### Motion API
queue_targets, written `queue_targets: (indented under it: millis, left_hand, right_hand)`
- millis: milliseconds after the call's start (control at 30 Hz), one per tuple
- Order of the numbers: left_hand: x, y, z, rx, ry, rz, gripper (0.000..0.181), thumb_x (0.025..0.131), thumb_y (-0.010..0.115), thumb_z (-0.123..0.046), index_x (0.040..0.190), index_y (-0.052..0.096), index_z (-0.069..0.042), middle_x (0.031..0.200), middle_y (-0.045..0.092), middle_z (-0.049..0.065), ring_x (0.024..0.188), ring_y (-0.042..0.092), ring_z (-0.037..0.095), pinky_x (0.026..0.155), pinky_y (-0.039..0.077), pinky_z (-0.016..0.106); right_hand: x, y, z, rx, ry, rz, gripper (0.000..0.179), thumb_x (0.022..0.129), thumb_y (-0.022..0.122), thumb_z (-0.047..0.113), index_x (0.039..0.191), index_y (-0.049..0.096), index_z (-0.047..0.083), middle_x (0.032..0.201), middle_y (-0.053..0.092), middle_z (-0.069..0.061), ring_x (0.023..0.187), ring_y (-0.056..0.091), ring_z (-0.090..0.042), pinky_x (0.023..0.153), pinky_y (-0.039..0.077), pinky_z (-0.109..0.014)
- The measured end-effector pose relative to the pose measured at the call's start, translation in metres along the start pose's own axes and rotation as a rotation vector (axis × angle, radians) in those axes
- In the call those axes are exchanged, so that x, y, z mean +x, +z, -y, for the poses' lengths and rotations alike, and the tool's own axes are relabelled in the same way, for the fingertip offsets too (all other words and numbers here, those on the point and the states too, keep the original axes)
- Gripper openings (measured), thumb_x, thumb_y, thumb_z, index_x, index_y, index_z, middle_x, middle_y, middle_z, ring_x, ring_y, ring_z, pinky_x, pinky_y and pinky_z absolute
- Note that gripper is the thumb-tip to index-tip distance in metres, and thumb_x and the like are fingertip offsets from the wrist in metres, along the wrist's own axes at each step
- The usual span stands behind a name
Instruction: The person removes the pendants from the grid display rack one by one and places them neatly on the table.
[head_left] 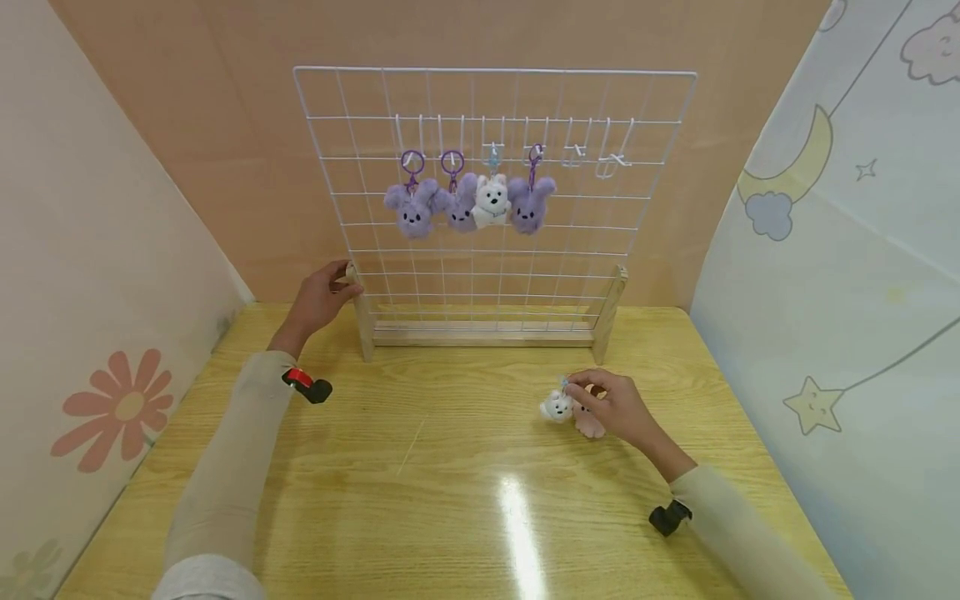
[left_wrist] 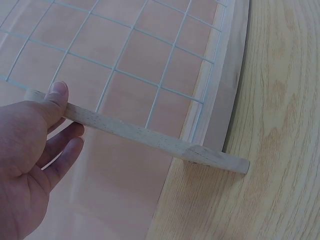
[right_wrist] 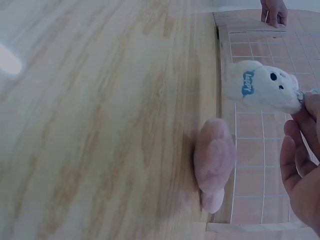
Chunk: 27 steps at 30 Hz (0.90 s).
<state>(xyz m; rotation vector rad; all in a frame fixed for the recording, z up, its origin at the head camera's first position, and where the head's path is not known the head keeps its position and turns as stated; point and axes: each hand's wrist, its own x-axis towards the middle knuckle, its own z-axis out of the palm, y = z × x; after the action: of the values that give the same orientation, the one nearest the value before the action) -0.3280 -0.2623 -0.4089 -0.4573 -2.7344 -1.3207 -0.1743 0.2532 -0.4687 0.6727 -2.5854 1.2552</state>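
Note:
At the left end of the wire grid rack, my left hand (head_left: pixel 318 296) grips the top of the wooden side post (left_wrist: pixel 150 136), thumb on one face and fingers behind. My right hand (head_left: pixel 618 404) pinches a white plush keychain (right_wrist: pixel 267 86) by the light blue clasp at its head. That plush dangles above the table, a blue "happy" patch on its body in the right wrist view. Below and beside it, a pink plush (right_wrist: pixel 216 162) lies on the wooden table, partly covered by my right hand in the head view.
The white wire grid (head_left: pixel 480 275) stands upright toward the back. From its hooks hang several purple plush keychains (head_left: pixel 414 215) and one white plush keychain (head_left: pixel 491 202). Bare white hooks (head_left: pixel 615 158) project at the right. Printed walls flank the table (head_left: pixel 420 500).

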Motion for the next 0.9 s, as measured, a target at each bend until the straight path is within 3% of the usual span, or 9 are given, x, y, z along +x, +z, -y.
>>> queue_targets:
  millis: [367,500,667,900]
  left_hand:
    - [0.0,-0.001,-0.002,-0.008,-0.022,0.002,0.067,0.106,0.059,-0.031,0.16,0.031,-0.003,0.157,0.041,0.024,0.133,0.053,0.044,0.103,0.05,0.057]
    - [0.001,-0.001,-0.002,-0.008,-0.019,0.0,0.066,0.106,0.059,-0.03,0.159,0.032,-0.001,0.156,0.042,0.024,0.133,0.054,0.044,0.102,0.051,0.057]
    - [0.0,-0.001,-0.001,-0.017,-0.021,0.003,0.067,0.106,0.059,-0.03,0.158,0.032,0.0,0.157,0.042,0.024,0.132,0.054,0.044,0.102,0.051,0.058]
    - [-0.001,-0.001,-0.002,-0.017,-0.006,0.001,0.065,0.106,0.06,-0.028,0.158,0.033,0.0,0.156,0.043,0.023,0.13,0.056,0.043,0.101,0.051,0.057]
  right_hand:
    - [-0.003,0.005,-0.009,0.041,0.016,0.129,0.01,0.099,0.07,0.016,0.105,0.078,0.015,0.09,0.073,0.005,0.06,0.053,-0.006,0.052,0.049,-0.025]
    - [0.001,0.007,-0.012,0.005,0.011,0.157,0.011,0.101,0.069,0.019,0.105,0.078,0.016,0.088,0.073,0.005,0.052,0.045,-0.004,0.047,0.044,-0.025]
    - [0.01,0.009,-0.013,-0.064,0.008,0.155,0.012,0.099,0.071,0.022,0.105,0.079,0.016,0.098,0.075,0.001,0.053,0.042,-0.005,0.049,0.042,-0.025]
    - [0.022,0.013,-0.02,-0.106,-0.011,0.158,0.014,0.098,0.073,0.019,0.105,0.081,0.011,0.103,0.077,-0.006,0.06,0.052,-0.01,0.054,0.047,-0.024]
